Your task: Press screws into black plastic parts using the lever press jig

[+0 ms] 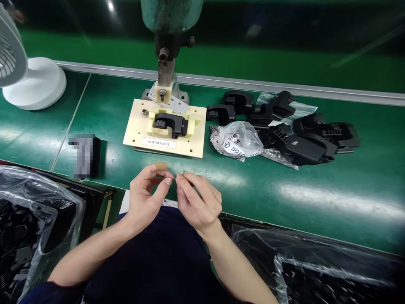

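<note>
My left hand (147, 192) and my right hand (199, 198) meet at the fingertips over the front edge of the green bench. Both are closed in a pinch; whatever lies between the fingertips is too small or hidden to make out. A tan bandage (162, 166) wraps one finger of the left hand. Just beyond the hands, a cream fixture plate (134, 135) with a printed label holds a black curved plastic part (171, 122). Above that part hangs the press head (162, 93), not touching it.
Right of the fixture lie a clear bag of small parts (236, 139) and several black plastic parts (300, 143). A blurred-out dark object (95, 156) and a white fan (34, 84) stand left. Plastic-lined bins (41, 211) flank me below the bench (316, 198).
</note>
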`<act>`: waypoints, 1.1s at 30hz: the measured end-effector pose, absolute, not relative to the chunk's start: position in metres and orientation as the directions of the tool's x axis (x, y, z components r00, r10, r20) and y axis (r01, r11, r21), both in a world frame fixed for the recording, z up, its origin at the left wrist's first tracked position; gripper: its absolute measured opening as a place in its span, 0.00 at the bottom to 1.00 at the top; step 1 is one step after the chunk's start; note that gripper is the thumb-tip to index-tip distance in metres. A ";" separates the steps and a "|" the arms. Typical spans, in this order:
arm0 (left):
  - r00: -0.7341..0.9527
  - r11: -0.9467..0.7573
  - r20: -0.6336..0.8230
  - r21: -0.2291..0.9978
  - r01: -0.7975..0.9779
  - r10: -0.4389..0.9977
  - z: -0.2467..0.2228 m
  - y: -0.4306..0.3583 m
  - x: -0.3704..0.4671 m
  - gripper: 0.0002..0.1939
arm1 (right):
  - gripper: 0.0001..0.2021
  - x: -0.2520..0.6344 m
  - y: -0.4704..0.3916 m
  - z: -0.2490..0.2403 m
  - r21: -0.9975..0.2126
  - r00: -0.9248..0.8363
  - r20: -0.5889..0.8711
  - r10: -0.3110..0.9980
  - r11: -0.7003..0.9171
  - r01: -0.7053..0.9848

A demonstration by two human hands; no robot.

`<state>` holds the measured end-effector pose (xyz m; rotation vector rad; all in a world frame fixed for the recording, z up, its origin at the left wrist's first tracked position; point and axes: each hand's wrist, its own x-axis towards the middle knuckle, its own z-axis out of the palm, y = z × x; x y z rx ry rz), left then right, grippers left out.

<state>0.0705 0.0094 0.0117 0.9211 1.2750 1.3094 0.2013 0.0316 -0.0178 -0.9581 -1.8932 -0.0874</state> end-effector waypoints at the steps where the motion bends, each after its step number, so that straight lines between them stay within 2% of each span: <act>1: -0.161 0.113 -0.138 0.981 -0.156 0.977 0.012 0.010 0.071 0.10 | 0.08 0.201 0.031 -0.018 -0.330 -0.220 0.784 0.580 0.690 0.644; 5: -0.168 0.141 -0.165 0.979 -0.148 0.972 0.014 0.011 0.069 0.10 | 0.09 0.198 0.028 -0.019 -0.356 -0.231 0.772 0.592 0.704 0.614; 10: -0.168 0.186 -0.241 0.939 -0.288 0.956 0.014 0.011 0.070 0.10 | 0.15 0.193 0.024 -0.025 -0.518 -0.147 0.718 0.680 0.664 0.540; 14: -0.207 0.209 -0.300 0.905 -0.370 0.931 0.013 0.012 0.073 0.13 | 0.15 0.187 0.020 -0.022 -0.622 -0.088 0.667 0.740 0.618 0.481; 18: -0.243 0.234 -0.374 0.858 -0.456 0.895 0.014 0.014 0.075 0.17 | 0.14 0.183 0.018 -0.014 -0.768 -0.031 0.554 0.832 0.526 0.365; 23: -0.194 0.321 -0.501 0.759 -0.566 0.843 0.015 0.018 0.076 0.19 | 0.09 0.185 0.019 -0.010 -0.903 0.037 0.359 0.933 0.337 0.269; 28: -0.202 0.333 -0.523 0.749 -0.573 0.828 0.015 0.020 0.075 0.20 | 0.06 0.187 0.021 -0.006 -0.918 0.018 0.308 0.951 0.293 0.267; 33: -0.238 0.317 -0.470 0.817 -0.482 0.850 0.014 0.016 0.073 0.17 | 0.04 0.184 0.022 -0.001 -0.906 -0.018 0.314 0.949 0.305 0.295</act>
